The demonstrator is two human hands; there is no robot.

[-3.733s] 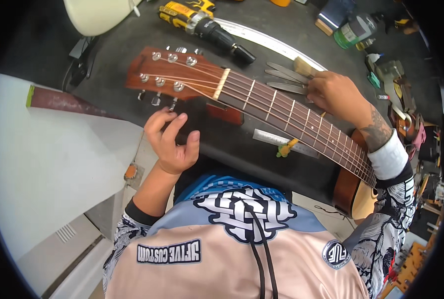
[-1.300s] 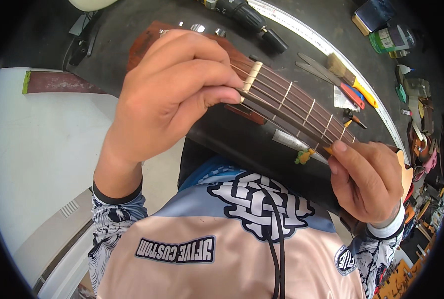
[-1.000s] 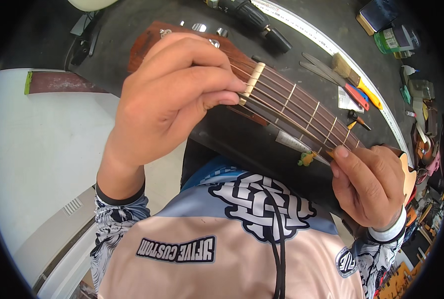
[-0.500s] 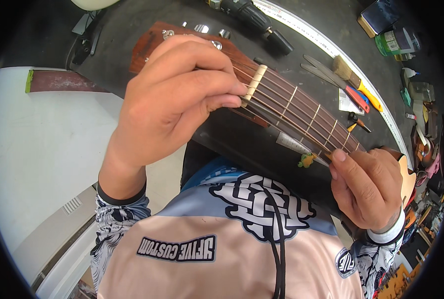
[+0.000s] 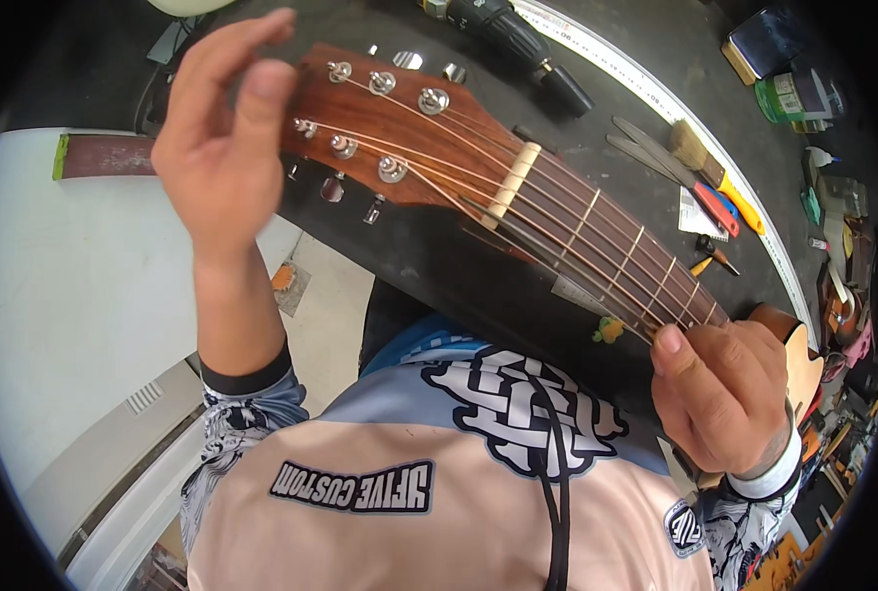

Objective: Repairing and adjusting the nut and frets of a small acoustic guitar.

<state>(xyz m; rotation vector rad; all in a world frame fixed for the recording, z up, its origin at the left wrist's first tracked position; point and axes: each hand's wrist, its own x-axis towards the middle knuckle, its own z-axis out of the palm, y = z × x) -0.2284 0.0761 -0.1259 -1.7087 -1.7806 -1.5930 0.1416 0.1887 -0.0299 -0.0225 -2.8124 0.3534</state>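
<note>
An acoustic guitar lies at an angle in front of me, its brown headstock (image 5: 399, 113) toward the far left and its pale nut (image 5: 511, 187) crossing the neck. Strings run over the dark fretboard (image 5: 611, 231). My left hand (image 5: 220, 158) is raised beside the headstock's end, slightly blurred, fingers apart and holding nothing. At the neck's near edge, my right hand (image 5: 724, 394) pinches a thin dark strip (image 5: 567, 271) between thumb and fingers. This strip, slim like a file, stretches along the nearest strings to the nut; its exact kind is unclear.
A black power drill (image 5: 508, 39) lies beyond the headstock, near a long white ruler (image 5: 655, 94). Past the fretboard are a yellow-handled brush (image 5: 719, 177), a red-handled tool (image 5: 716, 210) and a green-labelled container (image 5: 793, 97). A white surface (image 5: 84, 295) is at left.
My left hand has let go near the nut and swung left, uncovering the headstock and tuning posts. My right hand keeps its pinch, almost unmoved.
</note>
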